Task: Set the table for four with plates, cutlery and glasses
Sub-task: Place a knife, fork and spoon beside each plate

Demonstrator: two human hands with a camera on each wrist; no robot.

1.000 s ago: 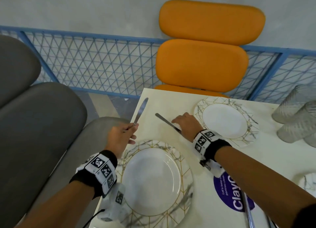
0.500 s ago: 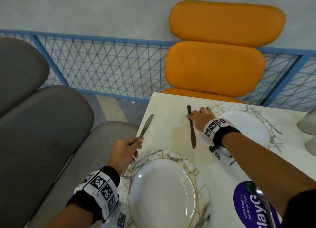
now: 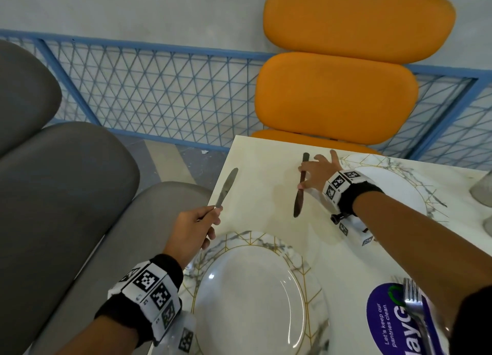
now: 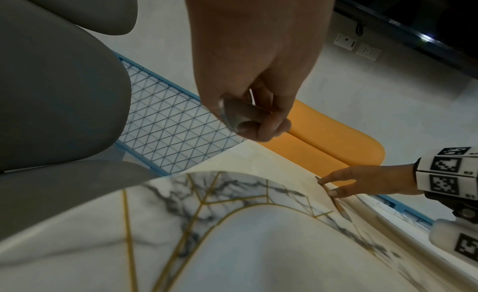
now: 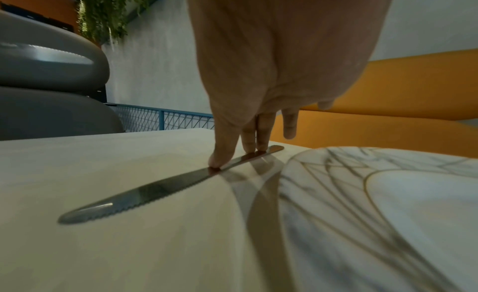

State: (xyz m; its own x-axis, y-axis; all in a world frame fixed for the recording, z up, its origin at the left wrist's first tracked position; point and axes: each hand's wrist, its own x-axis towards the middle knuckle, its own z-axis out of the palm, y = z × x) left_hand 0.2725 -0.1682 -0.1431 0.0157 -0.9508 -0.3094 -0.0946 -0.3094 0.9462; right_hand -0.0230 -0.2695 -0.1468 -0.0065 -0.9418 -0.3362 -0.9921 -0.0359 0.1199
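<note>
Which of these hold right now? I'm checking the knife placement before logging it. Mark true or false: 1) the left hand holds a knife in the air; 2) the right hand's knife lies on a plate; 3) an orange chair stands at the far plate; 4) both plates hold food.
1) True: the left hand grips a knife by its handle.
2) False: the second knife lies on the table beside the far plate, right hand fingertips on it.
3) True: the orange chair.
4) False: the near plate and far plate hold no food.
</note>
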